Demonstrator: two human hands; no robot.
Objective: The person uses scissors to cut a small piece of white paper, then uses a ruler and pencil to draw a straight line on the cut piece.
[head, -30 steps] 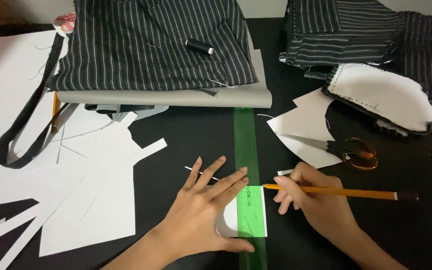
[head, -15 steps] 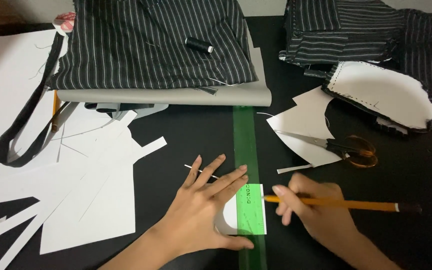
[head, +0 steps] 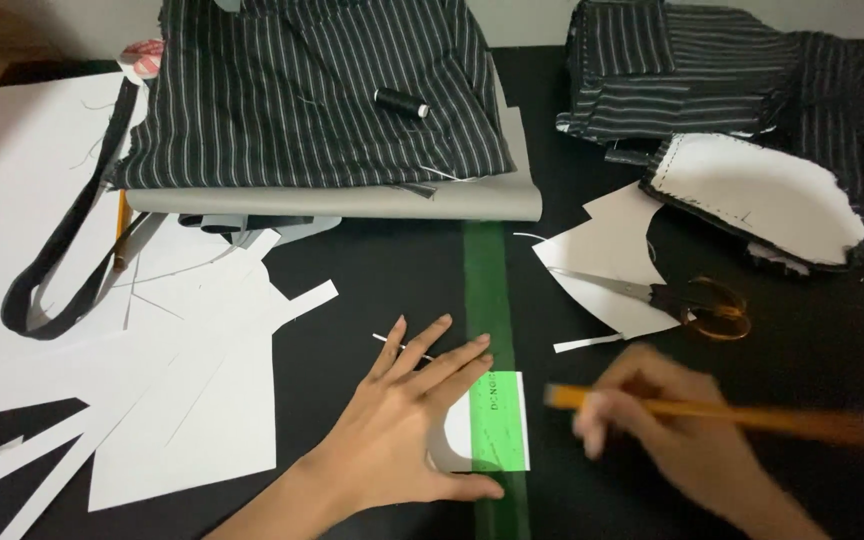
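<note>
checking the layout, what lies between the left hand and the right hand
In the head view, the green ruler over a small white paper piece lies between the left hand and the right hand, which holds a pencil.

No package, sign or screen showed anywhere in the frame. The nearest thing to a label was a short line of dark print on the green translucent ruler (head: 492,330), at lower centre where the ruler crossed a small white paper piece (head: 515,420) (the print ran lengthwise along the ruler and was too small to make out). Nothing else in view showed any print.
</note>
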